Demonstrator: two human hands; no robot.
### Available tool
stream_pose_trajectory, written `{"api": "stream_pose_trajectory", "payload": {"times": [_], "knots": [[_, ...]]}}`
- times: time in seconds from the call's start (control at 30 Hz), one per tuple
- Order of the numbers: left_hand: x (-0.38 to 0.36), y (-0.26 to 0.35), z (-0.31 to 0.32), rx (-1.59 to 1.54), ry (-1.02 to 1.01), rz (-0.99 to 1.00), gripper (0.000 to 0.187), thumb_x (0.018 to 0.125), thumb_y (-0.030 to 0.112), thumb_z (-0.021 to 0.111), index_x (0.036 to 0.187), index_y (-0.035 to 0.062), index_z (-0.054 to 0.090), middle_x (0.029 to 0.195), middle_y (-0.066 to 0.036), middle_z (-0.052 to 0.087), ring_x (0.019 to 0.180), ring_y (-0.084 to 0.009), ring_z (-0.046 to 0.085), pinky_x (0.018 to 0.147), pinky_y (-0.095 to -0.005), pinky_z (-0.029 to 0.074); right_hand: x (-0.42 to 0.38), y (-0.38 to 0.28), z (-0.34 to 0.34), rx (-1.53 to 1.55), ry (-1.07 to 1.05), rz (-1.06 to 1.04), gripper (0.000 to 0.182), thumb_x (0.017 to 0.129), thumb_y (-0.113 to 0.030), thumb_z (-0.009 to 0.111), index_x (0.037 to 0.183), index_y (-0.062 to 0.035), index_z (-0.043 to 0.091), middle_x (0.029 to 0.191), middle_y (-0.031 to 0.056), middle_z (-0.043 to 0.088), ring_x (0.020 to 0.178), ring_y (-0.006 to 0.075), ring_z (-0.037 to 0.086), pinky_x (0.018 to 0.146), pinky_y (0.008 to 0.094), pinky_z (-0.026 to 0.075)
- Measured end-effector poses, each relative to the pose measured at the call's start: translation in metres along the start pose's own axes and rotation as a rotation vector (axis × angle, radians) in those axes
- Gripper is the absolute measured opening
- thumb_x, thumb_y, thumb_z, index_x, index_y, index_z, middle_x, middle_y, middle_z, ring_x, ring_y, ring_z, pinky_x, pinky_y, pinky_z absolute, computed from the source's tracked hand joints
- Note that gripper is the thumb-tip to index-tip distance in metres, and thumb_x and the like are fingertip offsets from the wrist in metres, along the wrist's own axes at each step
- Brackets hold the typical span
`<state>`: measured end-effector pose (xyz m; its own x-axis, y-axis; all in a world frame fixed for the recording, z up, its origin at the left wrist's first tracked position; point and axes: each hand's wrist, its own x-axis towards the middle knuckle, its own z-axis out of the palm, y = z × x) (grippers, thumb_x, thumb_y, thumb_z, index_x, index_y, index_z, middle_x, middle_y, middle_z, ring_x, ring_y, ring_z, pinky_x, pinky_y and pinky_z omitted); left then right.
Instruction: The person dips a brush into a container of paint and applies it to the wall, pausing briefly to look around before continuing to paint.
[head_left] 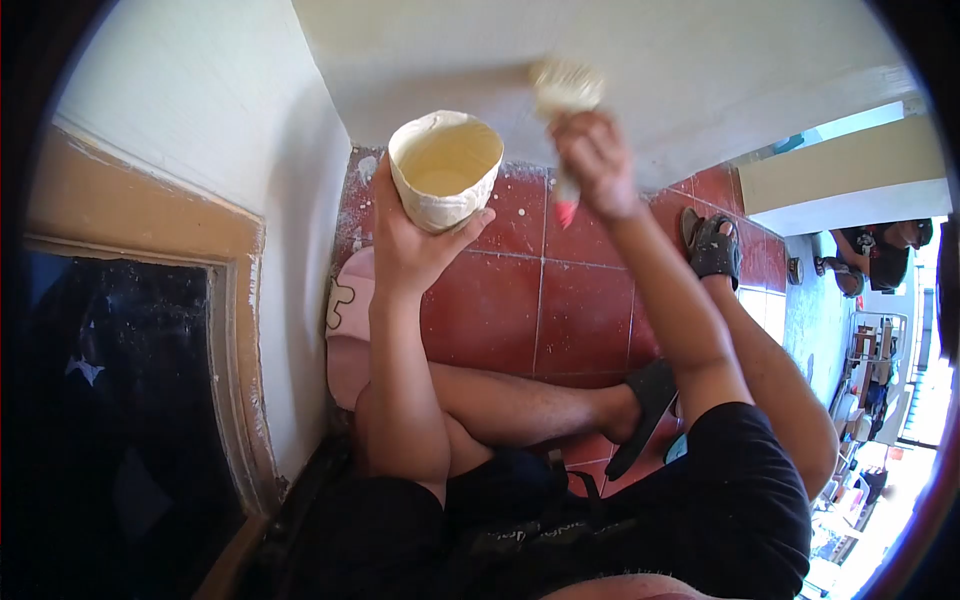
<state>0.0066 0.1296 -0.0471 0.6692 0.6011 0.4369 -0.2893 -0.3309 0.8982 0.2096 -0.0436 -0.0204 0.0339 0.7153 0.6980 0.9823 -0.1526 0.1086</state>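
Observation:
My left hand (415, 240) is wrapped round a cream paint cup (440, 205), held up with its open mouth toward me and pale paint inside. To the right, my right hand (597, 165) grips a paintbrush (566, 88) by its handle, whose red end sticks out below the fist. The brush head is coated in cream paint and points up, close over the pale wall (680, 70). Hand and brush are smeared by motion.
Red floor tiles (480, 310) spotted with paint lie below my hands. A pink slipper (350, 365) is at the left by the wall. A wooden window frame (245, 290) with dark glass stands left. My sandalled feet rest on the tiles; a shelf rack (880, 350) is far right.

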Motion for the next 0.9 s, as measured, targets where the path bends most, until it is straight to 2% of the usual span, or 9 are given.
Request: {"api": "stream_pose_trajectory", "payload": {"times": [0.13, 0.17, 0.23, 0.37, 0.5, 0.6, 0.77, 0.83, 0.9], "knots": [[0.000, 0.007, -0.005, -0.063, -0.027, -0.013, 0.097, 0.066, 0.030, 0.091, 0.138, -0.0003, 0.035, 0.126, -0.016, 0.057, 0.116, -0.0261, 0.059, 0.096, -0.0388, 0.049, -0.070, -0.035, 0.063, 0.076, -0.255, 0.099, 0.026, 0.074, -0.008, 0.065, 0.100, -0.0098, 0.064, 0.111, 0.0050, 0.064, 0.108, 0.0284, 0.058, 0.086, 0.0411, 0.051], [0.001, 0.008, -0.006, -0.099, -0.052, -0.006, 0.097, 0.066, 0.030, 0.091, 0.138, -0.0002, 0.035, 0.126, -0.015, 0.057, 0.116, -0.0258, 0.059, 0.096, -0.0386, 0.049, -0.079, -0.039, 0.069, 0.074, -0.245, 0.094, 0.026, 0.074, -0.008, 0.065, 0.100, -0.0098, 0.064, 0.111, 0.0050, 0.064, 0.108, 0.0284, 0.058, 0.086, 0.0411, 0.051], [0.004, 0.009, -0.005, -0.103, -0.042, 0.001, 0.096, 0.066, 0.031, 0.091, 0.138, 0.0002, 0.035, 0.126, -0.015, 0.057, 0.116, -0.0254, 0.059, 0.095, -0.0382, 0.050, -0.082, -0.043, 0.074, 0.198, -0.307, 0.232, 0.027, 0.075, -0.009, 0.064, 0.102, -0.0100, 0.064, 0.110, 0.0044, 0.064, 0.107, 0.0280, 0.058, 0.086, 0.0409, 0.052], [0.000, 0.009, 0.001, -0.098, -0.056, -0.025, 0.095, 0.066, 0.032, 0.091, 0.137, 0.0007, 0.036, 0.126, -0.015, 0.057, 0.116, -0.0252, 0.059, 0.095, -0.0385, 0.050, -0.077, -0.029, 0.072, 0.259, -0.415, 0.268, 0.027, 0.072, -0.006, 0.067, 0.099, -0.0094, 0.063, 0.108, 0.0047, 0.064, 0.105, 0.0276, 0.059, 0.086, 0.0396, 0.052], [0.000, 0.011, 0.006, -0.123, -0.086, -0.012, 0.095, 0.066, 0.031, 0.091, 0.137, 0.0008, 0.036, 0.127, -0.015, 0.056, 0.116, -0.0255, 0.058, 0.095, -0.0383, 0.049, -0.055, -0.008, 0.065, 0.215, -0.444, 0.165, 0.027, 0.070, -0.005, 0.069, 0.096, -0.0086, 0.062, 0.105, 0.0052, 0.064, 0.103, 0.0278, 0.060, 0.085, 0.0387, 0.053], [-0.002, 0.006, -0.001, -0.077, -0.078, -0.019, 0.094, 0.066, 0.030, 0.091, 0.137, 0.0010, 0.037, 0.127, -0.015, 0.056, 0.116, -0.0254, 0.058, 0.095, -0.0382, 0.049, -0.025, -0.018, 0.034, 0.213, -0.224, 0.185, 0.024, 0.073, -0.002, 0.067, 0.097, -0.0039, 0.064, 0.104, 0.0101, 0.065, 0.096, 0.0316, 0.062, 0.082, 0.0401, 0.053], [0.002, 0.007, 0.005, -0.107, -0.068, 0.032, 0.095, 0.065, 0.030, 0.092, 0.137, 0.0014, 0.038, 0.126, -0.014, 0.057, 0.116, -0.0257, 0.058, 0.095, -0.0386, 0.049, -0.029, -0.013, 0.023, 0.268, -0.263, 0.162, 0.023, 0.073, -0.002, 0.065, 0.096, -0.0034, 0.063, 0.102, 0.0104, 0.065, 0.096, 0.0323, 0.062, 0.083, 0.0403, 0.053], [0.001, 0.005, 0.006, -0.087, -0.083, -0.028, 0.093, 0.064, 0.030, 0.092, 0.136, 0.0013, 0.039, 0.125, -0.014, 0.057, 0.115, -0.0267, 0.059, 0.095, -0.0393, 0.049, -0.017, 0.000, 0.019, 0.241, -0.381, 0.146, 0.029, 0.071, 0.000, 0.066, 0.099, -0.0079, 0.063, 0.102, 0.0070, 0.065, 0.100, 0.0292, 0.062, 0.082, 0.0391, 0.054], [0.002, 0.006, 0.007, -0.095, -0.086, -0.022, 0.093, 0.064, 0.029, 0.092, 0.136, 0.0013, 0.040, 0.125, -0.015, 0.057, 0.115, -0.0269, 0.059, 0.095, -0.0395, 0.049, 0.009, 0.016, -0.006, 0.202, -0.300, 0.164, 0.031, 0.071, 0.002, 0.065, 0.101, -0.0081, 0.064, 0.103, 0.0074, 0.065, 0.100, 0.0288, 0.062, 0.082, 0.0392, 0.054]]}}
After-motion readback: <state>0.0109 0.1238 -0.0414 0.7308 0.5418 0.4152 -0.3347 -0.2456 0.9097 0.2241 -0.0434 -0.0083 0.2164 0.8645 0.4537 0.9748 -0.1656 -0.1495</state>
